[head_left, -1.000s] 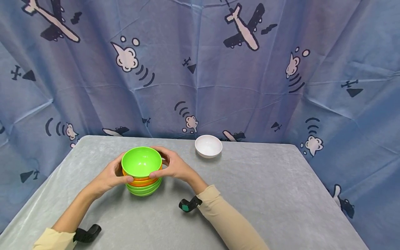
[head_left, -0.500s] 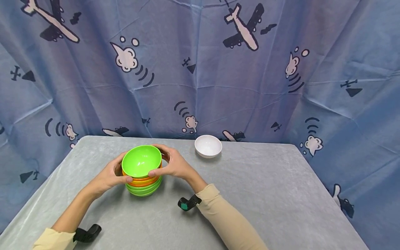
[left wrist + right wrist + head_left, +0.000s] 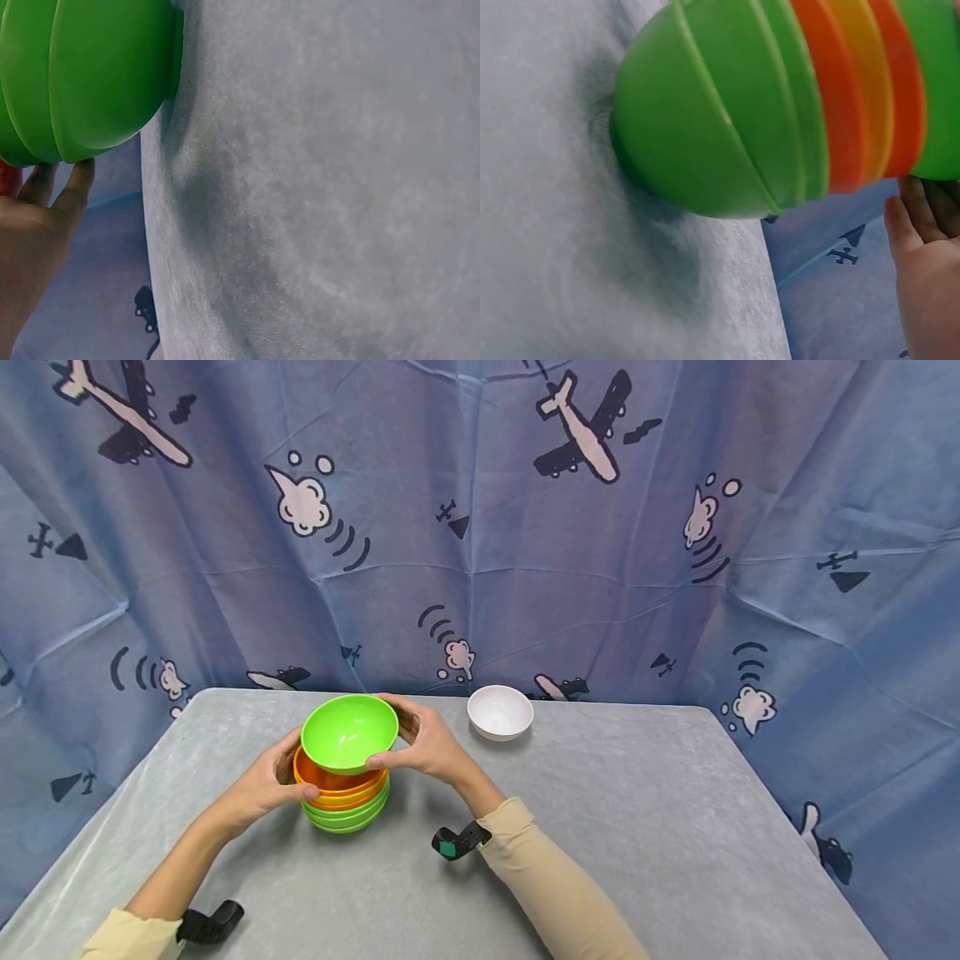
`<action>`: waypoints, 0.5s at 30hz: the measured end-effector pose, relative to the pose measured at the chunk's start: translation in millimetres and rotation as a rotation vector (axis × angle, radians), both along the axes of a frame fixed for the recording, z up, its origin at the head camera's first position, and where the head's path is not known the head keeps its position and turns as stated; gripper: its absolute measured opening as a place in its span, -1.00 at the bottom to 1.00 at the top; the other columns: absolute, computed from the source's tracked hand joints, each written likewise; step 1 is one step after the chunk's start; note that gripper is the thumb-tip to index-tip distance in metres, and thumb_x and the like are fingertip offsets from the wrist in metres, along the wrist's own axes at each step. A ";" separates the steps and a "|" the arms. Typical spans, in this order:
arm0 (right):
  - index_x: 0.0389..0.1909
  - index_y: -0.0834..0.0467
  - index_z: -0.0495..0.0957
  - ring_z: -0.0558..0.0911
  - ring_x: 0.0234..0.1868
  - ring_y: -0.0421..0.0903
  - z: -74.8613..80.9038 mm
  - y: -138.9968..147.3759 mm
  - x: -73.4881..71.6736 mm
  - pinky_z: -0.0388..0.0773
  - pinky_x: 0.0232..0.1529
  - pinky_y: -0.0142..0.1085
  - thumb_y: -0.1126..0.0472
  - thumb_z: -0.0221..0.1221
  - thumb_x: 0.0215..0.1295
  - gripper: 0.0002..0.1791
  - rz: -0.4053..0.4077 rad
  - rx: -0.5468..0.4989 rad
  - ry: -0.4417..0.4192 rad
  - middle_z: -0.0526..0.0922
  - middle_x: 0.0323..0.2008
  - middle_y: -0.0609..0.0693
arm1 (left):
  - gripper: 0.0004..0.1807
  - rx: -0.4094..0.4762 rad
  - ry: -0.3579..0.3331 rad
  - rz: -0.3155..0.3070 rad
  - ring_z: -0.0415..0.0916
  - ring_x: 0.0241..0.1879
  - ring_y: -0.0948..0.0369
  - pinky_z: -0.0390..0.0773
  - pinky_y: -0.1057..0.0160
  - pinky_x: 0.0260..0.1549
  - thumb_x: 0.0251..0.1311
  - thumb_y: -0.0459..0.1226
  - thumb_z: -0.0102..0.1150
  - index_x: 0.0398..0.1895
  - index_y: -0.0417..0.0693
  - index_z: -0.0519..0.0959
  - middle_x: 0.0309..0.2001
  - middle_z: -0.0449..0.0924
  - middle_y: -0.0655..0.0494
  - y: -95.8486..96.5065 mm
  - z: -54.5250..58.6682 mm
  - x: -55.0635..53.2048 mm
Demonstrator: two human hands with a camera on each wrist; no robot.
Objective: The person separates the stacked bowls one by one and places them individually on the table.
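Head view: left hand (image 3: 264, 783) far fingertips hidden behind the bowl stack (image 3: 345, 817) at its 9 o'clock; right hand (image 3: 429, 747) far fingertips lost behind upper green bowl (image 3: 349, 735) at its 2. Top orange bowl (image 3: 318, 772) inside partly covered. Desk (image 3: 637, 827) cropped at 6. Left wrist: stack cropped at 10. Right wrist: upper bowl cropped at 2, right hand at 4

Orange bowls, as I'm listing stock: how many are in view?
2: upper orange bowl, under the held green bowl; lower orange bowl, between the yellow bowl and lower green bowls. More could hide nested inside.
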State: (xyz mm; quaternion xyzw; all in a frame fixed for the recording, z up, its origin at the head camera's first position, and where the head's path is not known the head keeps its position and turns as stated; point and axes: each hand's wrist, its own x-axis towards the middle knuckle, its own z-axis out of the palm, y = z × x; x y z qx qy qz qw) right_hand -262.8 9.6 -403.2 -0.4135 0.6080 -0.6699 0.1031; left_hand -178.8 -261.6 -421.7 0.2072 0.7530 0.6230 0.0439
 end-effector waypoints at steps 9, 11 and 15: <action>0.42 0.38 0.31 0.48 0.25 0.07 11.8 24.5 -4.3 0.39 0.28 -0.10 0.36 0.55 0.03 -0.07 -0.024 -0.074 -0.064 0.43 0.32 0.20 | -0.12 0.002 -0.003 -0.004 0.34 0.29 0.24 0.37 0.37 0.18 0.23 -0.35 0.33 0.56 -0.22 0.11 0.42 0.27 0.00 1.1 2.0 1.4; 0.43 0.37 0.31 0.47 0.27 0.07 12.6 32.5 -6.6 0.39 0.28 -0.11 0.16 0.60 -0.02 0.02 -0.044 -0.080 -0.068 0.42 0.32 0.20 | -0.13 0.007 -0.003 -0.015 0.34 0.30 0.22 0.37 0.35 0.18 0.25 -0.35 0.31 0.58 -0.19 0.11 0.44 0.25 -0.05 1.5 2.5 1.4; 0.43 0.40 0.29 0.45 0.29 0.07 11.5 48.2 -10.9 0.38 0.28 -0.14 -0.05 0.63 -0.16 0.17 -0.093 -0.085 -0.073 0.40 0.33 0.24 | -0.14 0.012 0.002 -0.030 0.33 0.32 0.22 0.34 0.35 0.20 0.26 -0.36 0.29 0.59 -0.17 0.10 0.47 0.21 -0.11 1.9 1.6 0.9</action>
